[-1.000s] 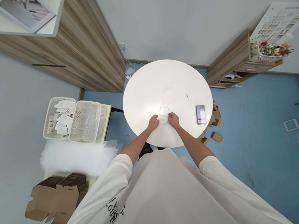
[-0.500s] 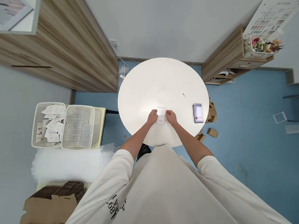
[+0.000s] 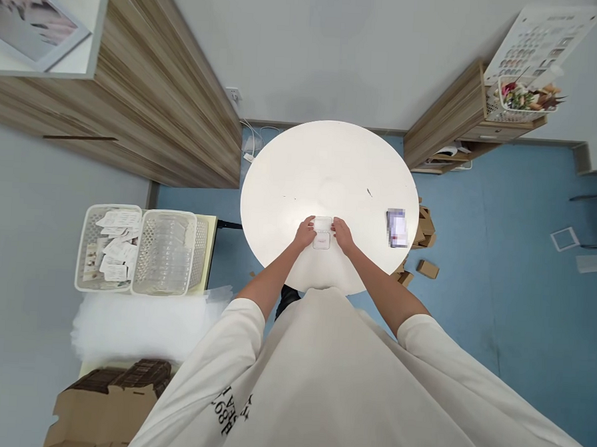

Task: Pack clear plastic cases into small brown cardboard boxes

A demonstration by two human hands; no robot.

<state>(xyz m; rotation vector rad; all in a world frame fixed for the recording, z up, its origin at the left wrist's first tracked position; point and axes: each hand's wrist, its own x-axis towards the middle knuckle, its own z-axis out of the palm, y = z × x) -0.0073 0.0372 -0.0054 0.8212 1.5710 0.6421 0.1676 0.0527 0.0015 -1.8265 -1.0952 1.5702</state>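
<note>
A small clear plastic box (image 3: 321,240), its lid (image 3: 322,223) swung up on the far side, is on the white round table (image 3: 326,158) near its front edge. Something pale that I cannot make out lies in the lower half. My left hand (image 3: 306,232) grips the lid's left edge, fingers closed on it. At the right edge, my right hand (image 3: 342,234) holds the same lid between bent fingers. Off to the right on the table is a phone-like item (image 3: 397,228), blurred out.
Left of the table stand two white baskets, one with paper packets (image 3: 111,244), one with clear plastic boxes (image 3: 173,250). White film bags (image 3: 138,325) and folded cardboard (image 3: 106,413) lie nearer. Small brown boxes (image 3: 427,269) are on the floor at right.
The lid looks more tipped and foreshortened than before, with both hands still at its sides. The whole view has shifted slightly as the head moved.
</note>
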